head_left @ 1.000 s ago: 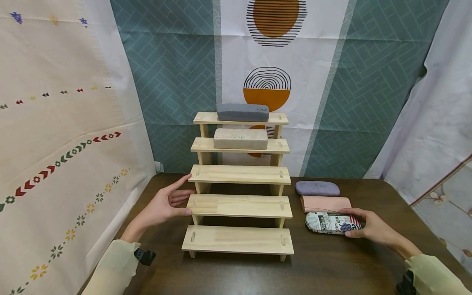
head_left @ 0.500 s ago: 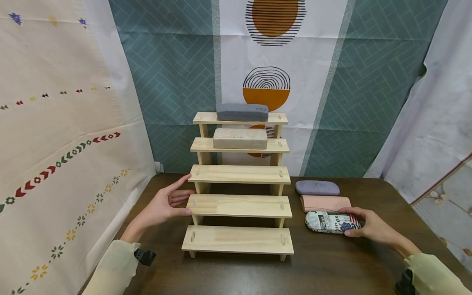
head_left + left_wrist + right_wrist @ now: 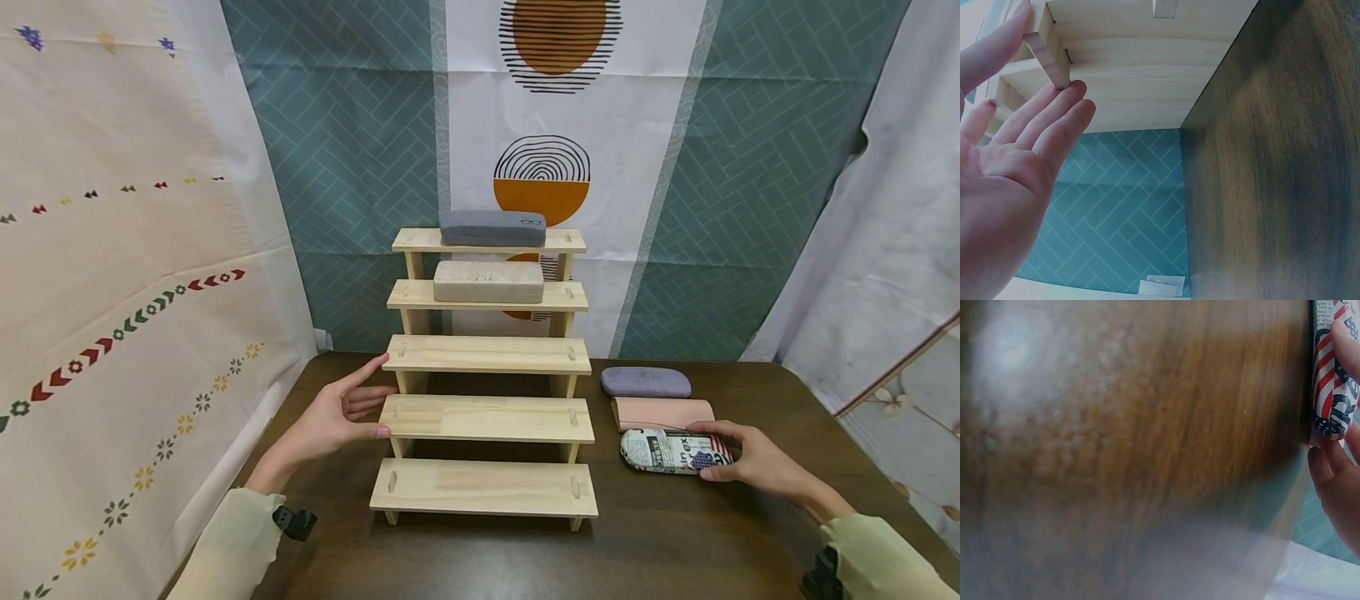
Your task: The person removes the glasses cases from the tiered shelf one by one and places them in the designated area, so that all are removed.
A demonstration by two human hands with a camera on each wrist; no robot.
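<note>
A stepped wooden display stand [image 3: 487, 417] stands mid-table in the head view. My left hand [image 3: 330, 421] touches its left side, thumb at the second-lowest board and index fingertip at the board above. In the left wrist view, the other fingers of this hand [image 3: 1016, 169] extend straight to a board's wooden end. At the right, my right hand [image 3: 768, 467] holds the near end of a newspaper-print glasses case [image 3: 660, 452], thumb in front and fingers behind. In the right wrist view, the case [image 3: 1325, 387] shows red stripes and stars, partly cut off by the frame.
Behind the held case lie a pink case [image 3: 663, 413] and a purple glasses case [image 3: 645, 382]. A grey-blue case [image 3: 491, 228] tops the stand, with a beige case [image 3: 487, 283] one step lower. Patterned cloths surround the dark wooden table [image 3: 480, 562].
</note>
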